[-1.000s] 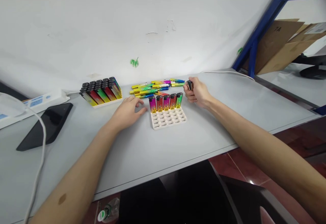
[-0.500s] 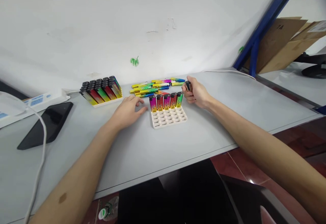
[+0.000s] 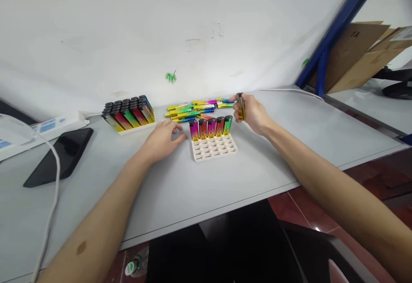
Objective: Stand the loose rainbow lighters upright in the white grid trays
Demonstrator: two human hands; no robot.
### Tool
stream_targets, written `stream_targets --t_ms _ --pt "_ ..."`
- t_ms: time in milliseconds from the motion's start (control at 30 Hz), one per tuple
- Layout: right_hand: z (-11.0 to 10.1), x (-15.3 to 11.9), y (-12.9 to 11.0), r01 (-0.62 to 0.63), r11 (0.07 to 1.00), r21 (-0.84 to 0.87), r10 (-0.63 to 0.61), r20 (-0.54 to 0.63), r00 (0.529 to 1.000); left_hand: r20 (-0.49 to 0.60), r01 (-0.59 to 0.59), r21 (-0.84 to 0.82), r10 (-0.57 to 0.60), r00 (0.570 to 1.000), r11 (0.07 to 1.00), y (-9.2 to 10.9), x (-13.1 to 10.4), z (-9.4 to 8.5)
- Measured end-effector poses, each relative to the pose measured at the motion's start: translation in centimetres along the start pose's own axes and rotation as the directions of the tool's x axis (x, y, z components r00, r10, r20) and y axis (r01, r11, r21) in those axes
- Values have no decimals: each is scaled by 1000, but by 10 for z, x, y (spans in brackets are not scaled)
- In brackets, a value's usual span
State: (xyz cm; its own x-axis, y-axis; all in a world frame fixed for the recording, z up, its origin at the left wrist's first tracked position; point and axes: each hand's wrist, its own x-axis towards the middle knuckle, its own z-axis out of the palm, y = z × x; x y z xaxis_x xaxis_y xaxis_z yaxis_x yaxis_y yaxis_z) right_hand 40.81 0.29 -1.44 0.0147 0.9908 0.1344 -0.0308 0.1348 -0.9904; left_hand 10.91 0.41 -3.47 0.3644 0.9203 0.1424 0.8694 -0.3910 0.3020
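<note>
My right hand (image 3: 252, 113) is closed on a yellow lighter (image 3: 241, 108) with a dark top, held upright above the table, right of the white tray. The white slotted tray (image 3: 214, 148) holds a back row of several upright lighters (image 3: 211, 129) in purple, red and green; its front slots are bare. My left hand (image 3: 164, 140) rests on the table left of the tray, fingers apart, holding nothing. Behind the tray lies a loose pile of shiny multicoloured lighters (image 3: 189, 112).
At the left, a second holder is full of upright lighters (image 3: 128, 114). Beyond it lie a black phone (image 3: 61, 156), a white power strip (image 3: 54, 129) and a white cable (image 3: 57, 184). A blue frame (image 3: 322, 70) and cardboard boxes (image 3: 354, 59) stand at the right.
My right hand has turned the lighter and lifted it slightly, so more of its yellow body shows. My left hand has stayed in place.
</note>
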Motion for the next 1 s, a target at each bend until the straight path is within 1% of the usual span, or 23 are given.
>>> stream_targets --t_ms 67,167,233,367,433,500,600,733,833,933,1000 --pt "3 -6 -10 152 984 -94 -154 -12 988 -3 -9 -1 9 1000 1000 0 1 1" --pt "15 -22 -29 362 903 -232 -360 52 932 -2 -25 -8 25 1000 1000 -1 1 1" --pt "27 -34 -40 439 850 -291 -424 118 898 -3 -28 -13 28 1000 1000 -1 0 1" --pt "47 -52 -50 543 762 -352 -533 134 835 -11 -40 -19 40 999 999 1 -1 1" --pt "56 -57 -48 554 747 -368 -535 161 829 -7 -54 -28 53 999 998 2 -2 1" --pt "64 -59 -41 548 728 -412 -507 214 835 -4 -68 -48 68 998 997 3 -3 1" --pt "77 -61 -25 530 650 -544 -458 276 845 25 -107 -106 110 994 989 5 -6 -1" --pt "90 -60 -8 482 511 -712 -391 306 868 139 -176 -244 214 967 954 11 -13 -11" --pt "94 -62 -5 460 396 -795 -351 331 876 219 -181 -347 267 939 920 18 -17 -19" --pt "96 -66 -8 448 226 -865 -399 337 853 249 -164 -418 286 925 894 24 -20 -23" --pt "96 -69 -12 438 143 -887 -459 333 824 258 -150 -442 286 923 884 28 -21 -23"
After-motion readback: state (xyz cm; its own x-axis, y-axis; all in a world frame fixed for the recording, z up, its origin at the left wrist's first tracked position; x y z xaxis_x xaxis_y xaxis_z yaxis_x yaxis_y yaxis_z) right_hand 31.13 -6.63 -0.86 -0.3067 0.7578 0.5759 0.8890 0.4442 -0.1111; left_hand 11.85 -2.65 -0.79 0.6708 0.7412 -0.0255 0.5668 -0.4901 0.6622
